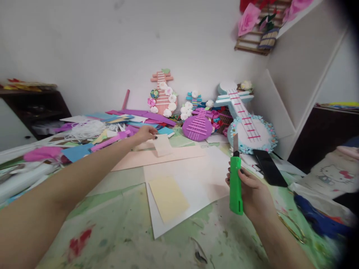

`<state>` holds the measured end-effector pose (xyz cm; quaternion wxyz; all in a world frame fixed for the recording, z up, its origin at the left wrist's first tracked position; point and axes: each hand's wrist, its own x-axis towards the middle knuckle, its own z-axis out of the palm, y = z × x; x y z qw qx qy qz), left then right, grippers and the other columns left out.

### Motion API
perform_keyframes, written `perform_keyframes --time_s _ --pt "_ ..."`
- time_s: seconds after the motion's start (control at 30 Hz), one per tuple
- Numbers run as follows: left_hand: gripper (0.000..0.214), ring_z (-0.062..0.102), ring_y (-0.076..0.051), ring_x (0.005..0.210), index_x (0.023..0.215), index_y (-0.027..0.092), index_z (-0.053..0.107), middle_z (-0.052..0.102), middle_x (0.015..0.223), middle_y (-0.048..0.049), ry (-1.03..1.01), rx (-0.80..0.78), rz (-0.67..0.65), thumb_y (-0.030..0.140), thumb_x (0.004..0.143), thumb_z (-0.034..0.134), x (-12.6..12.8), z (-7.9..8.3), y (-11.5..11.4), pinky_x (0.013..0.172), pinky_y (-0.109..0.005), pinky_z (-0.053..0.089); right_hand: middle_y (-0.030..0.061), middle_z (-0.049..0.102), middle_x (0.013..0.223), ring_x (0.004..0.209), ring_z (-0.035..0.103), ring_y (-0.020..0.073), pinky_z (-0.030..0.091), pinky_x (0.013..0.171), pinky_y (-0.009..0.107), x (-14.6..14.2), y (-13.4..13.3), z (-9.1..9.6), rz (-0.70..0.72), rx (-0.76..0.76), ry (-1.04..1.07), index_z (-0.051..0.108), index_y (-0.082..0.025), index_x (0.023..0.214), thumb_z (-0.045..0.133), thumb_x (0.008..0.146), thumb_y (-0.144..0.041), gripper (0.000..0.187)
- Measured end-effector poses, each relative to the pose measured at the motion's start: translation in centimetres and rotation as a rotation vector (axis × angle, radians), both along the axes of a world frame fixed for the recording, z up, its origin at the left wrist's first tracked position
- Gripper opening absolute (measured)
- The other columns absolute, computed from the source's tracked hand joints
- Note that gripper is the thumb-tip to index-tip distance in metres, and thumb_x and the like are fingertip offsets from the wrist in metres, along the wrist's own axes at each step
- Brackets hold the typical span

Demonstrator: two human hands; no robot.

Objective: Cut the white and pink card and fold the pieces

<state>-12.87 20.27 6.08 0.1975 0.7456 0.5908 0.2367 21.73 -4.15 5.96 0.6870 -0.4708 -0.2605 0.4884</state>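
My right hand point(252, 192) is closed around a green utility knife point(235, 179), held upright with its blade out at the top. My left hand point(146, 133) reaches far forward over the table and pinches a small pale paper piece point(162, 145) near the pile of coloured foam scraps. Between my arms lie a white sheet point(196, 179) with a cream rectangle point(168, 198) on it and a long pale pink sheet point(157, 157).
Craft guitars stand against the back wall: a pink one point(162, 93), a purple one point(198, 127), a white and blue one point(246, 123). Foam scraps point(92, 132) crowd the left. A black phone point(269, 166) and gold scissors point(291, 224) lie at the right.
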Motion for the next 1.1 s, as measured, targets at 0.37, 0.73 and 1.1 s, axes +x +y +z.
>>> perform_keyframes --time_s 0.37,0.73,1.1 --pt "0.033 0.06 -0.022 0.103 0.12 0.015 0.056 0.058 0.12 -0.0093 0.122 -0.027 0.192 0.033 0.092 0.058 -5.9 0.2 3.3 0.085 -0.042 0.053 0.0065 0.068 0.082 0.065 0.062 0.0202 0.054 0.059 0.035 0.3 0.1 -0.9 0.047 0.007 -0.127 0.072 -0.021 0.088 0.077 0.061 -0.033 0.03" --pt "0.035 0.059 -0.023 0.105 0.123 0.016 0.054 0.056 0.123 -0.01 0.244 0.185 0.314 0.033 0.093 0.057 -7.0 -1.4 2.5 0.088 -0.044 0.052 0.0043 0.066 0.082 0.067 0.061 0.0173 0.053 0.059 0.029 -0.3 -0.2 0.1 0.055 -0.064 -0.05 0.073 -0.021 0.086 0.081 0.051 -0.03 0.037" --pt "0.027 0.063 -0.02 0.091 0.108 0.013 0.061 0.063 0.105 -0.005 0.472 -0.206 -0.041 0.034 0.091 0.06 -11.8 0.1 -4.5 0.078 -0.036 0.055 0.0054 0.067 0.081 0.067 0.061 0.0162 0.053 0.063 0.028 -0.3 -0.3 0.1 0.138 0.011 0.004 0.073 -0.018 0.089 0.076 0.061 -0.027 0.03"
